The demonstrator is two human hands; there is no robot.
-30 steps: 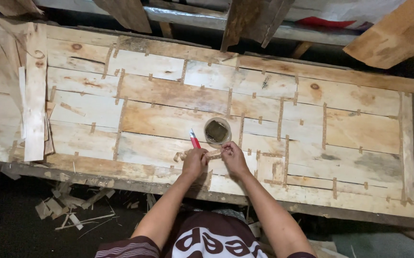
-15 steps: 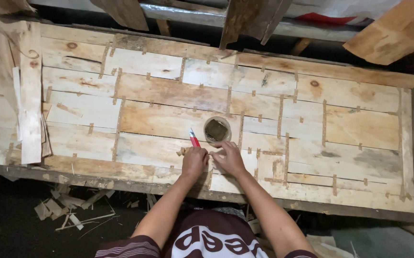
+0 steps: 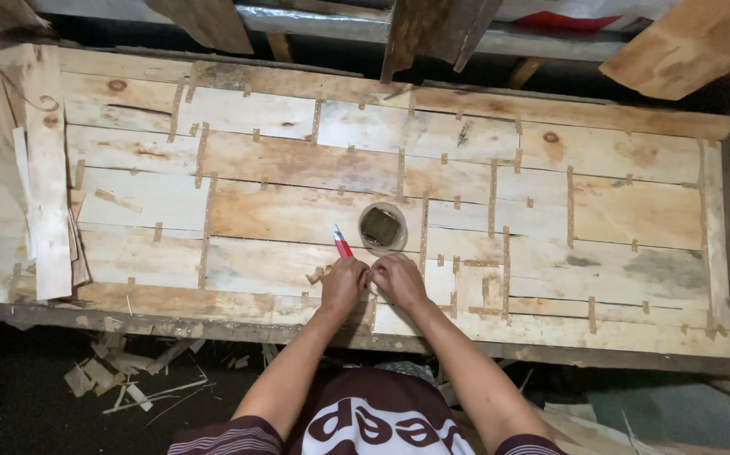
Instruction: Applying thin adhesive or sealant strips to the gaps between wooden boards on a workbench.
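View from above of a person bent over a long wooden panel [image 3: 297, 190] made of pale planks joined edge to edge, with many small wood strips patched across the seams. The panel fills most of the view, running left to right. A narrow loose board [image 3: 45, 168] lies upright across its left end. Dark beams [image 3: 432, 34] and a plank end [image 3: 685, 42] hang over the far edge. Below the near edge, on the dark floor at left, lie wood scraps [image 3: 129, 379].

A small round tin [image 3: 382, 227] with dark contents sits on the panel near its middle, just beyond the hands.

Both hands rest together on the near part of the panel, knuckles touching. The left hand [image 3: 344, 285] is curled shut around a red tool [image 3: 342, 243], perhaps a knife or pencil, whose pale tip sticks up and away from the fist toward the tin, ending just left of it. The right hand [image 3: 398, 280] is also curled, fingertips pressed down at the same spot beside the left hand; whether it pinches anything cannot be told. A small wood chip [image 3: 318, 274] lies just left of the left hand. Nothing lies between the hands and the tin.
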